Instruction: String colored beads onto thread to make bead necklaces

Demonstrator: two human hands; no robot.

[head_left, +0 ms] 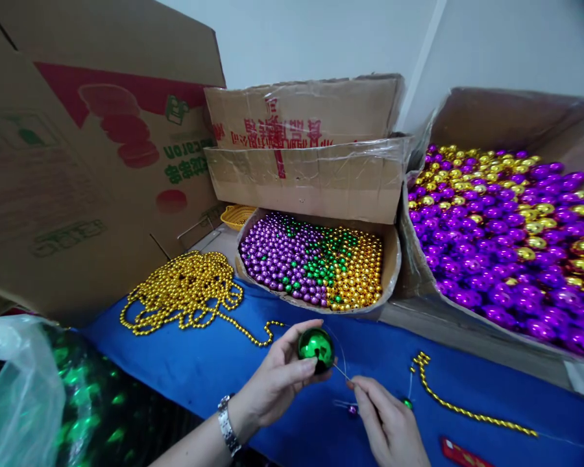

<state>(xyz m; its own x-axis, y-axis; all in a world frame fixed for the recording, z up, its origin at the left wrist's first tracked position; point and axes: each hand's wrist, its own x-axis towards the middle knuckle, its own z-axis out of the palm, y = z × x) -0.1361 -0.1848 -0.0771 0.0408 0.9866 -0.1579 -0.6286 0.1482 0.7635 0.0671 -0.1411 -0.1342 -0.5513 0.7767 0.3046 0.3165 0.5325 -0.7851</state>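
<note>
At far left we see a clear bag of green balls point(78, 395), then a heap of gold bead chain point(185, 292) spread on the blue cloth point(194, 363), within easy reach. Our left hand point(277, 376) curls up from below, fingers clasped on a green ball point(316, 347) held over the cloth, its hole apparently turned toward the right hand point(387, 421). That hand pinches a thin needle or wire point(341, 371) aimed at the ball. Behind sit a tray of small beads point(316, 259) and a box of purple and gold balls point(511, 227).
</note>
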